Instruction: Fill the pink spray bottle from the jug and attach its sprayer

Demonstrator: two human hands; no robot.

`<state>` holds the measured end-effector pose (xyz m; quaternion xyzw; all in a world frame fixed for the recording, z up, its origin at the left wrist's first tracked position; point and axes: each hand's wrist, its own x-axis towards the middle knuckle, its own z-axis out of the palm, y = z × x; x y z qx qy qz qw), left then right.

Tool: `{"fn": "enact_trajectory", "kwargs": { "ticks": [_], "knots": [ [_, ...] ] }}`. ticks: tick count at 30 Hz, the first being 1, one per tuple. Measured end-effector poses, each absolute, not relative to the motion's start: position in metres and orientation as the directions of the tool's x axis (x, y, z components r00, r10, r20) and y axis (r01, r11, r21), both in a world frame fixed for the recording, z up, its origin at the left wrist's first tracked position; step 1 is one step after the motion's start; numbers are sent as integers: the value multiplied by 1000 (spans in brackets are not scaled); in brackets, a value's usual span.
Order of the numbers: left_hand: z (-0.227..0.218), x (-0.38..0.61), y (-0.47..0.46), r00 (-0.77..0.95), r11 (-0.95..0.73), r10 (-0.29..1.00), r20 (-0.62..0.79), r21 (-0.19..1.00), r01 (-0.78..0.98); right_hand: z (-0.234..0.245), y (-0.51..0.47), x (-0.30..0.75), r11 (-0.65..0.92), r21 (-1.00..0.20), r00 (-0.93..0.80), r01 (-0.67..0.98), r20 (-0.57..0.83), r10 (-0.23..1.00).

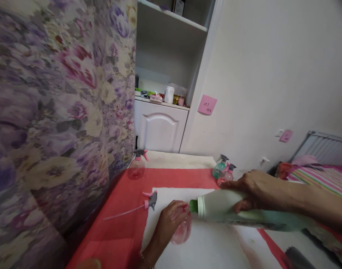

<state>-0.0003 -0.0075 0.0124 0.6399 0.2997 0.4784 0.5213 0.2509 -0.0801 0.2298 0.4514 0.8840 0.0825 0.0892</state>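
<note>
My left hand is wrapped round a clear pink spray bottle whose top is off. It stands on white paper. My right hand grips a large pale green jug by its handle, tipped nearly level. The jug's green spout meets the mouth of the pink bottle; whether liquid flows I cannot make out. A grey and pink spray head with a long thin tube lies on the red cloth to the left of my left hand.
A pink spray bottle stands at the table's back left. A green spray bottle and another pink one stand at back right. A flowered curtain hangs on the left; behind is a white cabinet. A bed is at right.
</note>
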Motion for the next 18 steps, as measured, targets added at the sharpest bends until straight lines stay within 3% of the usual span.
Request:
{"fn": "enact_trajectory", "kwargs": {
  "ticks": [18],
  "knots": [
    [14, 0, -9, 371, -275, 878, 302, 953, -127, 232, -82, 249, 593, 233, -598, 771, -56, 799]
  ]
}}
